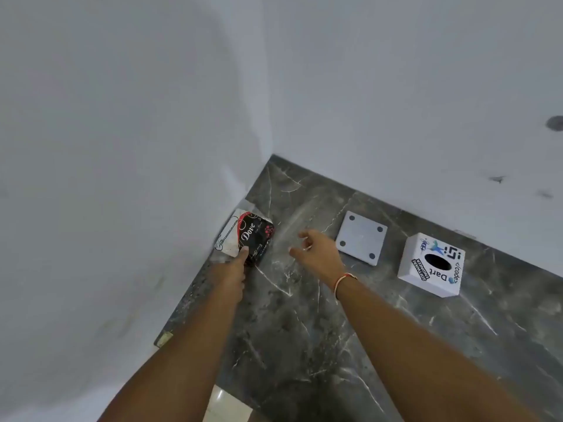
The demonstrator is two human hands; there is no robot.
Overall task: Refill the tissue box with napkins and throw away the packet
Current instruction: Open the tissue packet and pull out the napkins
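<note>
A black and red napkin packet (pixel 248 236) marked "Dove" sits in the left corner of the dark marble counter, against the wall. My left hand (pixel 233 269) grips its near end, thumb on top. My right hand (pixel 316 249) hovers just right of the packet with fingers apart and nothing in it. The white tissue box (pixel 431 266), covered in stickers and with a round black hole on top, stands at the right. Its flat white base plate (pixel 361 237) with four dark dots lies between my right hand and the box.
The dark marble counter (pixel 335 330) meets white walls at the back and on the left. Its front-left edge drops off to a pale floor (pixel 225 403) below.
</note>
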